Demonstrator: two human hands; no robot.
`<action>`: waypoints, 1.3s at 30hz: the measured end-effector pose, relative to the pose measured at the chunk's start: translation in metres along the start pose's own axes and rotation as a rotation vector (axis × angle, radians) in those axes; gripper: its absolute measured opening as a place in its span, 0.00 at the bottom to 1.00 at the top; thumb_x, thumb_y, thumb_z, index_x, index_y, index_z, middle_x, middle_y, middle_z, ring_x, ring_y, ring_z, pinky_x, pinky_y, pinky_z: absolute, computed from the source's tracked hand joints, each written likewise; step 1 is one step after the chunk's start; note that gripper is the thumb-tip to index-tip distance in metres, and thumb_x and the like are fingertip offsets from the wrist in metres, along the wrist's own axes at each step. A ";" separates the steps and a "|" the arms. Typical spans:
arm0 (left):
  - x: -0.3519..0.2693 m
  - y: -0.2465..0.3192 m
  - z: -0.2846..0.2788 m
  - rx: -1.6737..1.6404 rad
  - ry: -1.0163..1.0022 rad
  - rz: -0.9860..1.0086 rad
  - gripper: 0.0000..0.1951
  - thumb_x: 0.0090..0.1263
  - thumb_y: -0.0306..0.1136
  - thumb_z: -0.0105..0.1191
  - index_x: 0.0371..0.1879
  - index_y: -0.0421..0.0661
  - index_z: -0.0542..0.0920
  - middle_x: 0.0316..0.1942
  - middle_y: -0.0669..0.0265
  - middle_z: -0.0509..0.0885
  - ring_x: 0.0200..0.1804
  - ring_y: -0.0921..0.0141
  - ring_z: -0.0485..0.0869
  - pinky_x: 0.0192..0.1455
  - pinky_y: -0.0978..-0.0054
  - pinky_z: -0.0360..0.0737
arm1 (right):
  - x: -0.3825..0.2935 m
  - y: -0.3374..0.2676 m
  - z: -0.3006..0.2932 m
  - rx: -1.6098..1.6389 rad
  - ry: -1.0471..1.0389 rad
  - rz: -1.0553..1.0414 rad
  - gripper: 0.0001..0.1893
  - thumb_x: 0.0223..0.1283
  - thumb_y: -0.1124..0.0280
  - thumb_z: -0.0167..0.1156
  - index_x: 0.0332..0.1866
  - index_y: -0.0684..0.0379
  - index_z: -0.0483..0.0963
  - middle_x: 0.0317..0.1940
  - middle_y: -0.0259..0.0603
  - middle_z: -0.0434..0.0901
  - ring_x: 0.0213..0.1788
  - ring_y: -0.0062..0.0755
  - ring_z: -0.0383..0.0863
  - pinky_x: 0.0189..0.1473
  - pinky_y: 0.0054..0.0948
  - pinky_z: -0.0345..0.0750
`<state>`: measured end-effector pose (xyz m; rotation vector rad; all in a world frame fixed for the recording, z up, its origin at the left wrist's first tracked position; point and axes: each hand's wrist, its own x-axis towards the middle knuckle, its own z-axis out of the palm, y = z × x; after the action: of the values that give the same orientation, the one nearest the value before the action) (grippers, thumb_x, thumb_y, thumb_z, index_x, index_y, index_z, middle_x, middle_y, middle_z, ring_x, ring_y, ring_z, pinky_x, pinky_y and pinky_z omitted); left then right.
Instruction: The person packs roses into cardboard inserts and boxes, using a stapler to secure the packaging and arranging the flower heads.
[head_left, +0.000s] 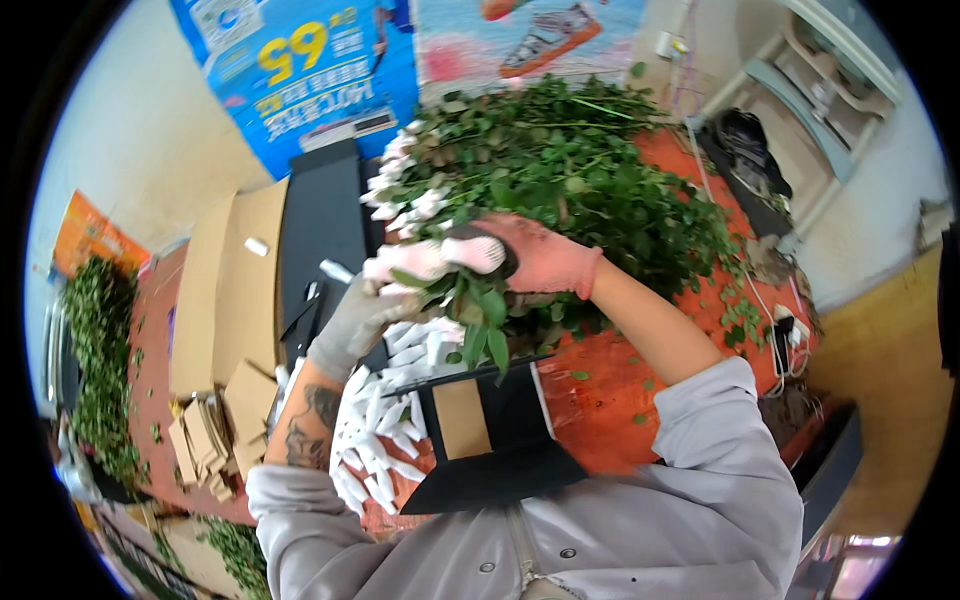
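Observation:
My right hand (547, 259), in a pink knitted glove, is closed around leafy flower stems. The flower heads in white mesh foam sleeves (476, 255) point left, and green leaves (487, 319) hang below my hands. My left hand (352, 319), in a pale grey glove, is at the sleeved heads on the left side; its fingertips are partly hidden behind them. Close to my body stands an opened black box (495, 466) with a brown cardboard piece (461, 420) inside it. A pile of loose white foam sleeves (371, 427) lies left of the box.
A large heap of leafy stems (540, 157), many with sleeved heads, covers the far side of the red table (607, 405). Flat cardboard (225, 292), black sheets (322, 210) and small cardboard pieces (199, 442) lie left. White cables (784, 352) run along the right edge.

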<state>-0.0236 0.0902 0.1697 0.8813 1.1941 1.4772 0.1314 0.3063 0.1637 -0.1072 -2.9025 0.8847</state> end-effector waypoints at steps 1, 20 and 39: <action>0.000 -0.003 -0.002 0.031 -0.009 -0.016 0.19 0.62 0.29 0.61 0.51 0.37 0.76 0.43 0.63 0.83 0.38 0.74 0.82 0.46 0.76 0.80 | -0.005 0.001 -0.007 0.040 -0.093 0.013 0.43 0.38 0.69 0.61 0.69 0.58 0.58 0.65 0.53 0.62 0.68 0.48 0.60 0.71 0.36 0.56; -0.230 -0.035 -0.032 0.201 0.329 0.398 0.27 0.67 0.50 0.54 0.50 0.35 0.72 0.25 0.60 0.81 0.27 0.70 0.80 0.36 0.72 0.80 | -0.410 -0.064 -0.260 0.274 1.813 -0.420 0.30 0.63 0.50 0.47 0.63 0.63 0.66 0.63 0.47 0.68 0.64 0.48 0.65 0.68 0.46 0.58; -0.232 -0.029 0.178 -0.042 -0.446 0.502 0.51 0.50 0.39 0.69 0.70 0.40 0.51 0.68 0.56 0.58 0.64 0.60 0.67 0.65 0.59 0.66 | -0.504 -0.243 -0.014 0.036 1.253 0.409 0.26 0.59 0.57 0.53 0.58 0.62 0.68 0.55 0.47 0.74 0.57 0.40 0.71 0.63 0.39 0.63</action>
<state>0.2057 -0.0922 0.1966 1.4648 0.6324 1.5668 0.6243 0.0632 0.2710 -0.8967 -1.6913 0.5595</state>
